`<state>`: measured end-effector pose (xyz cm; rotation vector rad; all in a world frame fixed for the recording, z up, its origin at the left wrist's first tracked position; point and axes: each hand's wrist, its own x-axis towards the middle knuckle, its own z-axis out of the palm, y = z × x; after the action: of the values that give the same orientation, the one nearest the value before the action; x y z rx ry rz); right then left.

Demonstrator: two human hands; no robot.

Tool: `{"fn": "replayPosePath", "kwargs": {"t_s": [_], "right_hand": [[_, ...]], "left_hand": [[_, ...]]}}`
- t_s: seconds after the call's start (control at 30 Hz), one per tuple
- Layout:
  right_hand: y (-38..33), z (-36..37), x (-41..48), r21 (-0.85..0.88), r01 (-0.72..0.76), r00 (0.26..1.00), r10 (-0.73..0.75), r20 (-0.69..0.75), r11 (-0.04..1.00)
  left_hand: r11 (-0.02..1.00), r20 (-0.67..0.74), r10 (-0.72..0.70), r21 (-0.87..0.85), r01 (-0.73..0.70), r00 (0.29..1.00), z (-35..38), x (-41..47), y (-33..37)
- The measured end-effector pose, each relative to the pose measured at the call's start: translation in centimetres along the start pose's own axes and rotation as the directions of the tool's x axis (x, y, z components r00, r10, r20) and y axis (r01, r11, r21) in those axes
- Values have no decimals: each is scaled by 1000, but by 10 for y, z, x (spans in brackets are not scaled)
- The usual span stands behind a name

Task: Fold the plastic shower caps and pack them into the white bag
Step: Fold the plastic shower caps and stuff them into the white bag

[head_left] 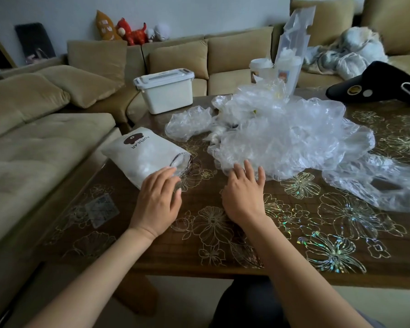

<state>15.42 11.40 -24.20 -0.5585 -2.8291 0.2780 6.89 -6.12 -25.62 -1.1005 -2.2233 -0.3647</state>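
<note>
A white drawstring bag (137, 153) with a brown logo lies on its side at the table's left edge, bulging, its mouth facing right. My left hand (158, 200) rests at the bag's near corner by the mouth, fingers loosely bent on it. A big heap of clear crumpled plastic shower caps (282, 136) covers the middle of the table. My right hand (244, 192) lies flat with straight fingers, fingertips touching the heap's near edge. Another clear cap (384, 185) is spread out at the right.
The brown table (223, 233) has a floral cover. A white lidded plastic box (166, 91) stands at the far left corner. A cup (260, 68) and a clear packet stand behind the heap, a black bag (374, 84) at the far right. A beige sofa surrounds the table.
</note>
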Motion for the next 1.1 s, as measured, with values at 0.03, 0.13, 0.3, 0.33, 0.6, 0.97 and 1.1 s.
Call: {"fn": "replayPosePath", "kwargs": {"t_s": [0.03, 0.13, 0.3, 0.33, 0.6, 0.97, 1.1], "right_hand": [[-4, -3, 1, 33, 1, 1000, 0, -24, 999], [-14, -10, 0, 179, 39, 989, -13, -144, 983], [17, -14, 23, 36, 23, 992, -18, -128, 999], [30, -12, 26, -34, 13, 997, -15, -72, 999], [41, -10, 25, -9, 16, 996, -17, -88, 1000], [55, -6, 20, -5, -65, 996, 66, 53, 998], [50, -14, 18, 47, -58, 996, 61, -68, 997]], "left_hand": [[1000, 2, 6, -7, -6, 1000, 0, 1, -1], [1000, -18, 0, -7, 0, 1000, 1, 1, -3], [989, -40, 127, 79, -124, 991, 5, 1, 3], [979, -30, 181, 102, -177, 983, 7, 3, 6], [940, -52, 322, 133, -313, 945, 12, 9, 4], [936, -30, 327, 146, -320, 944, 15, 9, 6], [937, -31, 327, 142, -320, 944, 15, 10, 5]]}}
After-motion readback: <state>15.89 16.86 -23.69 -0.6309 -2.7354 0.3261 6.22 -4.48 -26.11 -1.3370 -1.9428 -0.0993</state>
